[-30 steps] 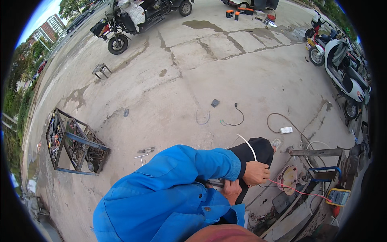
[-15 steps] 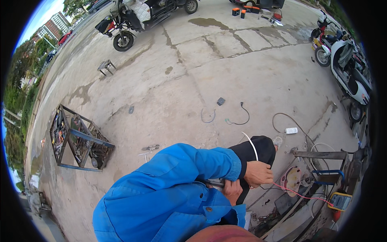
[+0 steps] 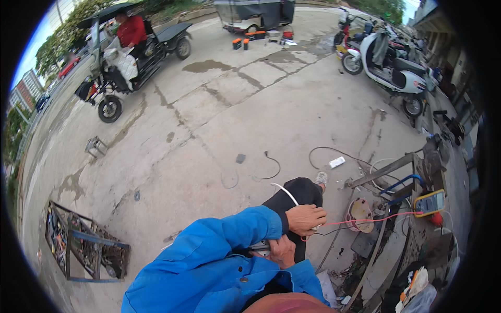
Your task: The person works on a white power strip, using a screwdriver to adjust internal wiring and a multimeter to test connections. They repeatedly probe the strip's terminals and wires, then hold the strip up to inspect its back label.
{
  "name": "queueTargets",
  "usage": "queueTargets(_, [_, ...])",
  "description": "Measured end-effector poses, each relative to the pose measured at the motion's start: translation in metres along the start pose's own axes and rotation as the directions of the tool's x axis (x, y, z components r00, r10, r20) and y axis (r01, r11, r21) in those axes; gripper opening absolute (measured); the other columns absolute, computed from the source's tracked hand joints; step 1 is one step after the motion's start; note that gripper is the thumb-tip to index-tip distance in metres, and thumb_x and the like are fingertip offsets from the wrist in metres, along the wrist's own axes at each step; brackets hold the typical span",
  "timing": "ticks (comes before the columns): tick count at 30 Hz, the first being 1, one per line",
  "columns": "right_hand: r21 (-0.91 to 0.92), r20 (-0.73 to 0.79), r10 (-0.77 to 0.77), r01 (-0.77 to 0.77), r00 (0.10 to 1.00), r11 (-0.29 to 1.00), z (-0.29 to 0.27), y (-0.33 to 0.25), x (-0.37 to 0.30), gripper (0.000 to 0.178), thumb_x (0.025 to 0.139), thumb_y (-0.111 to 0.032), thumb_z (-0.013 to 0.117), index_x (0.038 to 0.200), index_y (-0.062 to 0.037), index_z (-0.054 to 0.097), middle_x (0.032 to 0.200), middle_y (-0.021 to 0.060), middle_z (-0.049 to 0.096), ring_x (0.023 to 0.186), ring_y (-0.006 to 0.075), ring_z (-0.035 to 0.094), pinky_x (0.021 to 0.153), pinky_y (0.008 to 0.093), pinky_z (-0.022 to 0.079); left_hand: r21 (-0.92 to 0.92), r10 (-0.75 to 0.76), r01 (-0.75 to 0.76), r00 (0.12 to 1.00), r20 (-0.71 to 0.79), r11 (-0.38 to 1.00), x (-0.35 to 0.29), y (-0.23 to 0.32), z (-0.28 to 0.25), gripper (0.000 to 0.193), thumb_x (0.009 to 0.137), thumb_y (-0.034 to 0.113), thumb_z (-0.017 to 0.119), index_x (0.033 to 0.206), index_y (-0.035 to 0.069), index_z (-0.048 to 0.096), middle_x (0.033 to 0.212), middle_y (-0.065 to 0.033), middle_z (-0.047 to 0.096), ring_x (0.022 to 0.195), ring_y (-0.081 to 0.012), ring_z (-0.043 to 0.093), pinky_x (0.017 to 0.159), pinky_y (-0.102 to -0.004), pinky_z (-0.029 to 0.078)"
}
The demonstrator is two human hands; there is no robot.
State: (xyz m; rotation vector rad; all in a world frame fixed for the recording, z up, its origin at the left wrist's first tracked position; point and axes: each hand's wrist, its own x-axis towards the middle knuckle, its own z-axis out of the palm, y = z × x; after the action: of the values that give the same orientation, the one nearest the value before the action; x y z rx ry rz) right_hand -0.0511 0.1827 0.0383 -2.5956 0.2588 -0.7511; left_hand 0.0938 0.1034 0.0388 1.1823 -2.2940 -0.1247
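Note:
My left hand (image 3: 306,218) is bent over my thigh, its fingers closed where a red test lead (image 3: 370,217) and a thin black lead run in. Both leads come from a yellow multimeter (image 3: 429,203) at the right. A white cable (image 3: 287,193) arcs over my dark trouser leg beside this hand. Just below, my right hand (image 3: 282,252) is closed too, almost touching the left; what its fingers grip is hidden. Next to it, a grey and dark object (image 3: 260,248) shows partly between the blue sleeve and my lap.
A metal rack of tools (image 3: 99,235) stands at left, a small stool (image 3: 96,147) beyond it. Cables and a white bottle (image 3: 337,162) lie ahead. A metal frame (image 3: 383,169) and pink basin (image 3: 360,213) are at right. A person in red (image 3: 131,32) sits on a three-wheeler; scooters (image 3: 394,68) stand far right.
My view has tilted up and turned right, so the scene has shifted down and left. The person in red now shows. Both hands remain close together over my leg.

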Motion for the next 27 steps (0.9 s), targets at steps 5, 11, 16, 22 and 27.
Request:
queueTargets(5, [-0.011, 0.027, 0.034, -0.033, 0.999, 0.999, -0.013, 0.000, -0.010, 0.064, 0.088, -0.056, 0.086, 0.121, -0.0027, 0.076, 0.111, 0.0220, 0.073, 0.099, 0.0396, 0.073, 0.084, 0.0460, 0.063, 0.011, 0.087, -0.089, 0.987, 0.133, 0.996, 0.022, 0.012, -0.009, 0.037, 0.089, 0.029, 0.078, 0.116, 0.008, 0.063, 0.111, -0.0106, 0.057, 0.107, -0.0288, 0.062, 0.089, -0.0413, 0.050])
queueTargets(11, [-0.057, -0.038, 0.048, -0.050, 0.998, 0.997, -0.013, -0.003, -0.020, 0.069, 0.082, -0.066, 0.088, 0.115, -0.0056, 0.078, 0.102, 0.0179, 0.074, 0.093, 0.0372, 0.073, 0.073, 0.0471, 0.062, -0.087, 0.048, -0.035, 0.986, 0.159, 0.996, 0.026, 0.028, -0.007, 0.043, 0.091, 0.028, 0.082, 0.123, 0.010, 0.061, 0.118, -0.0103, 0.057, 0.115, -0.0305, 0.060, 0.094, -0.0438, 0.048])
queueTargets(16, [-0.110, -0.015, 0.047, -0.049, 0.999, 0.993, 0.004, 0.001, -0.047, 0.068, 0.078, -0.066, 0.089, 0.110, -0.0071, 0.079, 0.096, 0.0165, 0.072, 0.086, 0.0383, 0.073, 0.068, 0.0486, 0.062, -0.146, -0.009, 0.015, 0.999, 0.041, 0.989, 0.020, 0.047, 0.002, 0.045, 0.083, 0.020, 0.087, 0.117, 0.008, 0.059, 0.116, -0.0118, 0.055, 0.109, -0.0336, 0.060, 0.092, -0.0457, 0.049])
queueTargets(22, [-0.095, -0.026, 0.050, -0.053, 0.998, 0.994, 0.051, 0.021, -0.058, 0.042, 0.084, -0.040, 0.074, 0.115, -0.0111, 0.072, 0.105, 0.0127, 0.070, 0.095, 0.0367, 0.069, 0.071, 0.0503, 0.058, -0.167, -0.089, 0.118, 0.981, 0.173, 0.979, 0.013, 0.051, -0.004, 0.044, 0.084, 0.015, 0.088, 0.113, 0.010, 0.056, 0.114, -0.0113, 0.056, 0.104, -0.0343, 0.061, 0.089, -0.0457, 0.049])
queueTargets(27, [-0.105, -0.081, -0.025, 0.016, 0.996, 0.994, 0.045, 0.022, -0.050, 0.052, 0.080, -0.054, 0.084, 0.106, -0.0095, 0.078, 0.089, 0.0159, 0.071, 0.084, 0.0385, 0.072, 0.065, 0.0490, 0.061, -0.098, -0.101, 0.120, 0.978, 0.183, 0.988, 0.003, 0.042, -0.004, 0.035, 0.093, 0.019, 0.080, 0.119, 0.008, 0.059, 0.117, -0.0131, 0.058, 0.107, -0.0367, 0.064, 0.092, -0.0465, 0.052])
